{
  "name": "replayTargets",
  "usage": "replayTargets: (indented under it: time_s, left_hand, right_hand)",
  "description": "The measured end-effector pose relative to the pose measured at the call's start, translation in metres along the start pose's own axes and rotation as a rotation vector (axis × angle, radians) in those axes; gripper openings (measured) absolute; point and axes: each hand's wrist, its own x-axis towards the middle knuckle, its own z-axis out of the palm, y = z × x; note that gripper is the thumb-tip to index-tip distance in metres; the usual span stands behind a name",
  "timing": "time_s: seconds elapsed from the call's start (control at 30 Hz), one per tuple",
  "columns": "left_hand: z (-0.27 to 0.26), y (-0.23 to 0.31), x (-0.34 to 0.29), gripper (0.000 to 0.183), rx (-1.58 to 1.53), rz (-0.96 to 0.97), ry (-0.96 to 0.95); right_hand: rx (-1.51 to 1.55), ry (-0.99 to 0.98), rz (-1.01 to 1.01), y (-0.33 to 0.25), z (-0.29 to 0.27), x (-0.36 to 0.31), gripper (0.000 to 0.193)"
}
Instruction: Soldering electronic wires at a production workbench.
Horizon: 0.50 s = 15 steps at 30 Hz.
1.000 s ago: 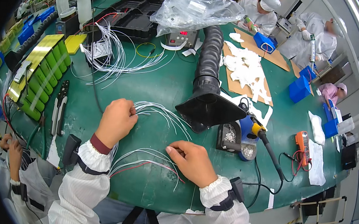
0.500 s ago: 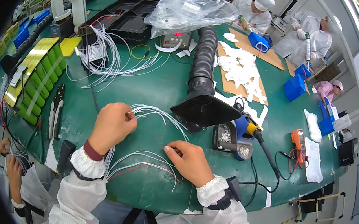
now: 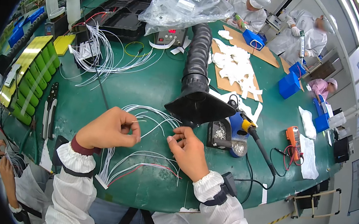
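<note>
A bundle of thin white wires [image 3: 108, 161] lies on the green table, fanning out from a white end near the front edge. Its upper group of white wires [image 3: 157, 111] arches behind my hands, and a lower group [image 3: 148, 153] includes one red wire [image 3: 130, 171]. My left hand [image 3: 109, 129] hovers over the bundle with fingers curled and thumb close to the index finger; whether a wire sits between them is hidden. My right hand [image 3: 189, 152] is beside the wire ends, fingers bent, thumb and index finger apart, with nothing seen between them.
A black fume hose [image 3: 198, 56] with a wide hood hangs behind my hands. Right of it are a soldering iron stand [image 3: 239, 136] and an orange multimeter [image 3: 293, 139]. Wire strippers [image 3: 50, 110] and a green battery pack [image 3: 32, 80] stand left. Co-workers sit around.
My left hand has moved slightly down and turned, leaving the upper wire ends. My right hand has risen toward them, its fingers lifting. The whole view has shifted a little.
</note>
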Motion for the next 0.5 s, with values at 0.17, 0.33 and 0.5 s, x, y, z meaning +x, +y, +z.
replayTargets:
  time_s: [0.17, 0.33, 0.5]
  left_hand:
    - [-0.001, -0.004, -0.002, 0.006, -0.229, 0.168, 0.094]
    - [-0.009, -0.013, 0.002, 0.004, -0.3, 0.236, 0.211]
    - [-0.008, -0.005, -0.001, 0.004, -0.306, 0.232, 0.204]
  right_hand:
    - [0.017, -0.004, 0.073, 0.004, -0.003, 0.0, 0.024]
    - [0.083, 0.062, 0.173, 0.005, 0.001, -0.001, 0.022]
    - [-0.075, 0.019, 0.062, 0.004, -0.009, -0.001, 0.026]
